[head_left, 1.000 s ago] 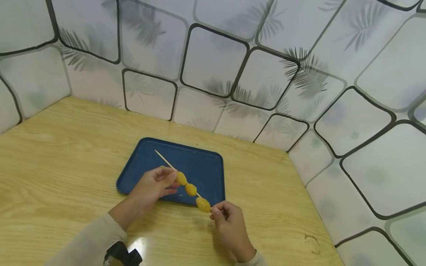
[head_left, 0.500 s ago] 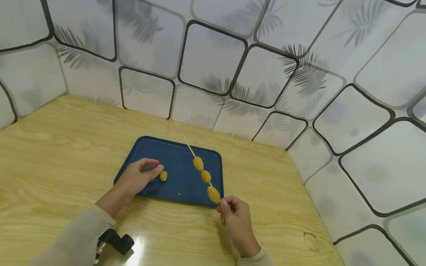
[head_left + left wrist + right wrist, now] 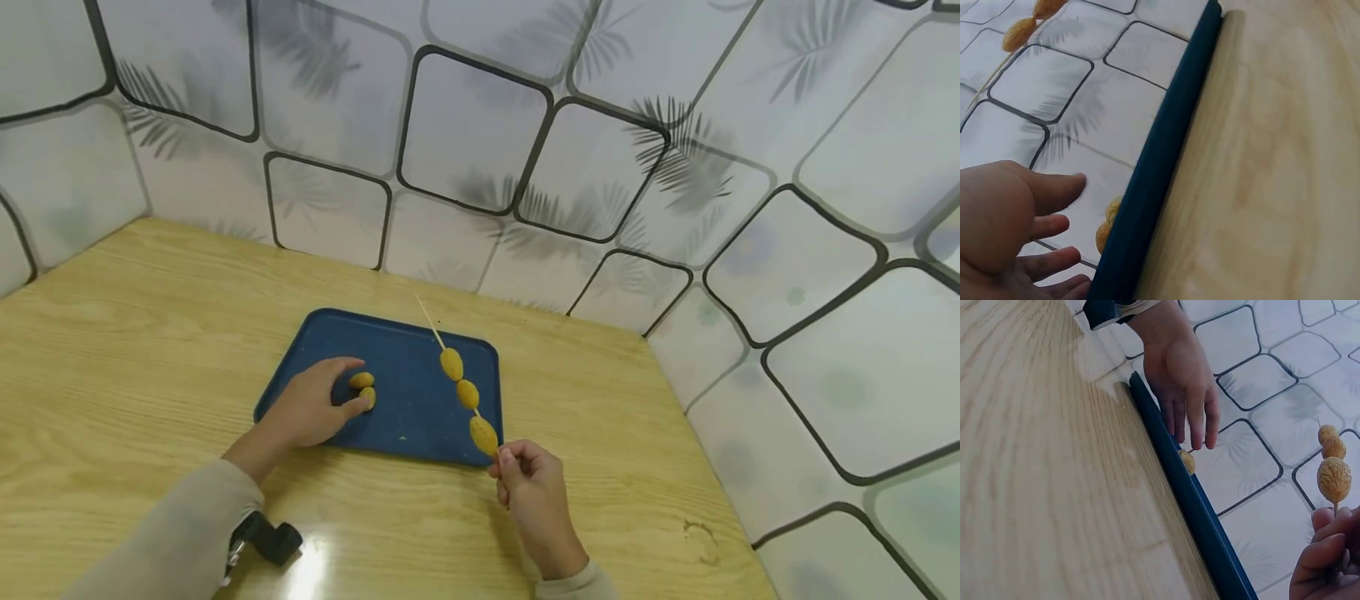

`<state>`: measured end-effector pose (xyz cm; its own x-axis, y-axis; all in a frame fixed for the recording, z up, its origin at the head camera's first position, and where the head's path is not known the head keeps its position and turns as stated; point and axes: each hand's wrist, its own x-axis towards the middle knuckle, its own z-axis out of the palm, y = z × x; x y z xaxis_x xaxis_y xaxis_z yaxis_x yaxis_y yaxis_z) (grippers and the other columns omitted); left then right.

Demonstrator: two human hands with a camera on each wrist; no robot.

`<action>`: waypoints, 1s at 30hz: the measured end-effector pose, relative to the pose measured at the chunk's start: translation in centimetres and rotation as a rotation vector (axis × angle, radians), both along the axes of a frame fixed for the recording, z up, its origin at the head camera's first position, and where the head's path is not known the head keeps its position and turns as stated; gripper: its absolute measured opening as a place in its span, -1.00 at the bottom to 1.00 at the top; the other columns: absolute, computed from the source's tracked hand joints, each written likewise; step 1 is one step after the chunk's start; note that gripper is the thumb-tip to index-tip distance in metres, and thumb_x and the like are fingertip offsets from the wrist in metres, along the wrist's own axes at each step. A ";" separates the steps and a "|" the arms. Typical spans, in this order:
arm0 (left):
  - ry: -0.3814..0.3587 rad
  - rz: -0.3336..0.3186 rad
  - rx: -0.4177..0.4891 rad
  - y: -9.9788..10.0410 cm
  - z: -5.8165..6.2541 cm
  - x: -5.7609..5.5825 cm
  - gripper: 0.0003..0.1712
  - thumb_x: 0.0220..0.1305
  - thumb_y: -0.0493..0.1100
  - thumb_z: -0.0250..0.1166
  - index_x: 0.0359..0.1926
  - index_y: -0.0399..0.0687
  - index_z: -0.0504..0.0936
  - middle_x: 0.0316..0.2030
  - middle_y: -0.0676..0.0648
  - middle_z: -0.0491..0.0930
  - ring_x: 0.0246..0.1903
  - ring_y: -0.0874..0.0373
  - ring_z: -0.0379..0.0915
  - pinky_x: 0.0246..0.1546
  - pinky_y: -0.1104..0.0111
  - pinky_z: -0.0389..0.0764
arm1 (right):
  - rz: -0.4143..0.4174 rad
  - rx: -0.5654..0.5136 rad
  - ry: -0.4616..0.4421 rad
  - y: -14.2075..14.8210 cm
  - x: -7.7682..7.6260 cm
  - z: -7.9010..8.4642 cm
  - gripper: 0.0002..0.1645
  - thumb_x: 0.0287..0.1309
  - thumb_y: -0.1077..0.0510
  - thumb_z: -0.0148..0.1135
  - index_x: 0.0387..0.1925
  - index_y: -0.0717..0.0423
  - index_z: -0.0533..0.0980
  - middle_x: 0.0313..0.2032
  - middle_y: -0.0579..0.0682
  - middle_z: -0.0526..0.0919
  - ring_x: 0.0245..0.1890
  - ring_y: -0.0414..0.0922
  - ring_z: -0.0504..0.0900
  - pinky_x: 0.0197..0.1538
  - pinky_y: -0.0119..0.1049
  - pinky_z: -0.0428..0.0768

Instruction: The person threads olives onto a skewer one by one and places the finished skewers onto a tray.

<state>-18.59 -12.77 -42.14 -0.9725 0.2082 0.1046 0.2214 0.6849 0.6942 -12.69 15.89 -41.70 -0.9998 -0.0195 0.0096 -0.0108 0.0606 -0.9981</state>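
In the head view my right hand [image 3: 534,504] pinches the lower end of a thin wooden skewer [image 3: 429,318], its bare tip slanting up and away. Three wrinkled, yellow-brown, potato-like balls [image 3: 467,394] are threaded on it; the lowest [image 3: 1334,479] sits just above my fingers in the right wrist view. My left hand [image 3: 309,404] is over the left side of a blue tray [image 3: 427,417], thumb and fingers spread about two loose balls of the same kind. The far loose ball [image 3: 362,380] lies between them; the thumb tip is right at the near ball [image 3: 367,397].
The tray's raised rim [image 3: 1175,131] runs beside my left hand in its wrist view. Around it is a wood-grain tabletop [image 3: 390,525], bounded by patterned walls [image 3: 472,142] at the back and right. A black device [image 3: 270,537] is strapped to my left wrist.
My left hand has released the skewer and moved left to the loose balls, its fingers now wider apart. My right hand has shifted slightly right, and the skewer stands steeper.
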 end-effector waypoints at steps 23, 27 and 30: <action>0.191 -0.070 -0.169 1.0 -0.3 0.3 -0.78 0.03 -0.19 0.52 -0.49 0.01 0.59 -0.38 0.05 0.62 -0.19 -0.08 0.52 -0.06 0.02 0.52 | 0.012 0.016 -0.031 0.0 0.2 0.1 -0.86 0.39 0.40 -0.02 -0.30 0.44 0.43 -0.50 0.01 0.52 -0.63 -0.24 0.37 -0.58 -0.51 0.39; 0.185 -0.113 -0.189 0.9 -0.2 0.4 -0.77 0.06 -0.19 0.50 -0.24 -0.09 0.67 -0.40 0.09 0.57 -0.24 -0.02 0.49 -0.13 0.06 0.54 | 0.019 0.021 -0.044 0.0 0.1 -0.1 -0.85 0.40 0.39 -0.02 -0.29 0.42 0.43 -0.49 0.00 0.52 -0.62 -0.23 0.37 -0.57 -0.51 0.40; 0.181 -0.157 -0.209 0.9 -0.2 0.4 -0.73 0.13 -0.19 0.46 -0.14 -0.14 0.69 -0.37 0.07 0.58 -0.25 0.00 0.49 -0.12 0.07 0.54 | 0.019 0.028 -0.051 0.0 0.2 0.0 -0.85 0.40 0.39 -0.03 -0.29 0.41 0.44 -0.49 0.00 0.52 -0.61 -0.23 0.37 -0.56 -0.50 0.40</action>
<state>-18.22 -11.87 -42.32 -0.8964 0.3892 0.2122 0.4425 0.7563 0.4819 -12.53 15.94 -41.73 -0.9984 -0.0383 -0.0419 0.0383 0.0890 -0.9953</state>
